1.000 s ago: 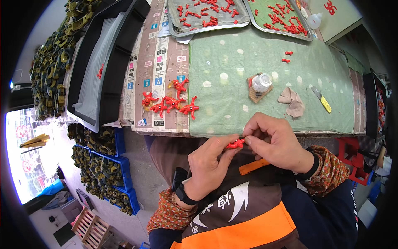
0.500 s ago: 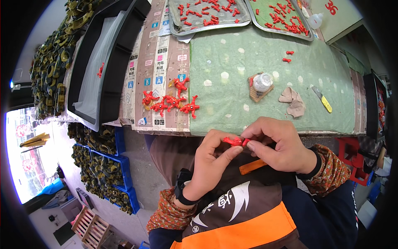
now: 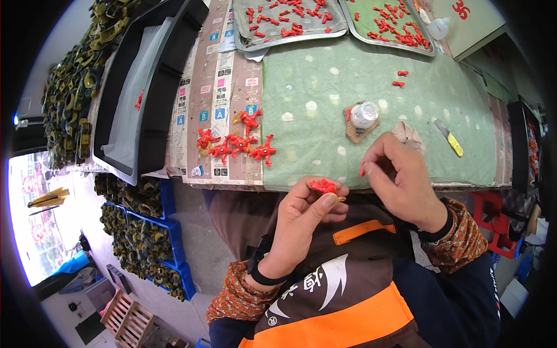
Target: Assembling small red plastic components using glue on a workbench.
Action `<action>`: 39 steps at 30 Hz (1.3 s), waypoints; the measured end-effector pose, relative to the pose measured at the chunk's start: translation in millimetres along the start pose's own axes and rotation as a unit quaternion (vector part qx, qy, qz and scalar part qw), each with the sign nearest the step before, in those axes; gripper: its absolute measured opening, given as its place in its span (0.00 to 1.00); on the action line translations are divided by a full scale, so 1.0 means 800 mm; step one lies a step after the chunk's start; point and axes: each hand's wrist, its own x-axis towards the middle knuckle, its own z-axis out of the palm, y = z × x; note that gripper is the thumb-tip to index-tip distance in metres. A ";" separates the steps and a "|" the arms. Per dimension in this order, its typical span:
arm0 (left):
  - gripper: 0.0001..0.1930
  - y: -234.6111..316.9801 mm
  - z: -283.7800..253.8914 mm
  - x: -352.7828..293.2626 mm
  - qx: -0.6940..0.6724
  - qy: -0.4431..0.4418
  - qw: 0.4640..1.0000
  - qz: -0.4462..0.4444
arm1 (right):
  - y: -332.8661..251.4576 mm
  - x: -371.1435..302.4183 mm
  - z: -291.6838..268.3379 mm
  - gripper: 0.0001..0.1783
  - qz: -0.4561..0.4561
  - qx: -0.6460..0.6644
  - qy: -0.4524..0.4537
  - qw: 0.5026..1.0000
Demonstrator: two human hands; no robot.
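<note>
Just in front of the table edge, my left hand point(image 3: 299, 217) pinches a red toy figure point(image 3: 322, 185) between thumb and fingers. A bit of yellow shows at the figure's lower end. My right hand point(image 3: 400, 182) is over the table's near edge, with thumb and fingertips closed on a small red toy part point(image 3: 363, 169), mostly covered by the fingers. Behind that hand lies a beige cloth point(image 3: 409, 137), partly hidden. Several assembled red toy figures point(image 3: 239, 142) lie grouped on the table to the left.
A small clear bottle point(image 3: 364, 115) stands on a cardboard piece point(image 3: 355, 134). To its right lies a yellow-handled utility knife point(image 3: 450, 139). Two loose red parts point(image 3: 398, 84) rest farther back. Metal trays point(image 3: 290, 40) hold red parts at the far side; a black bin point(image 3: 152, 87) stands left.
My right hand has moved away from the left, up and over the table edge, carrying a small red part. My left hand has kept the figure and turned it.
</note>
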 end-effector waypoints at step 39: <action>0.16 -0.017 0.001 -0.006 0.020 -0.012 1.000 0.013 | 0.037 0.002 -0.043 0.11 -0.224 -0.284 0.006 0.932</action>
